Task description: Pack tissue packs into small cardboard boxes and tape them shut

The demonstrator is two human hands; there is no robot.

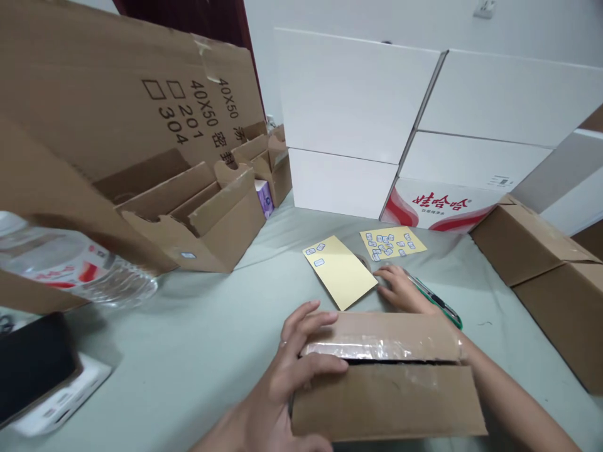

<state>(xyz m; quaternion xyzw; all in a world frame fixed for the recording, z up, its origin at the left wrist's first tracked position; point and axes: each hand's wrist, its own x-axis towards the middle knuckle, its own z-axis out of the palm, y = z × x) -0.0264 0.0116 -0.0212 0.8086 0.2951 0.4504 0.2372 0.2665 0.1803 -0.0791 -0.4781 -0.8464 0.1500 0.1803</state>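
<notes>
My left hand [294, 370] grips the left end of a small brown cardboard box [391, 402], with fingers over its top and thumb low at the near side. Torn clear tape runs along the dark slit between the box's two top flaps. Beyond the box, my right hand [400, 287] lies low over the cloth, fingers stretched out and apart, close to the right corner of a yellow card [342, 270]. That card bears a few small white labels near its far left corner. Beside my right hand lies a slim tool with green edges and a dark, silvery body [436, 298].
A second yellow sheet [393, 243] carries several labels. Open cardboard boxes [230, 220] stand left, one with a purple pack [264, 198] behind it. A water bottle [70, 263] and black phone-like object [35, 367] are at left. White cartons [348, 107] and a brown box [556, 282] flank the right.
</notes>
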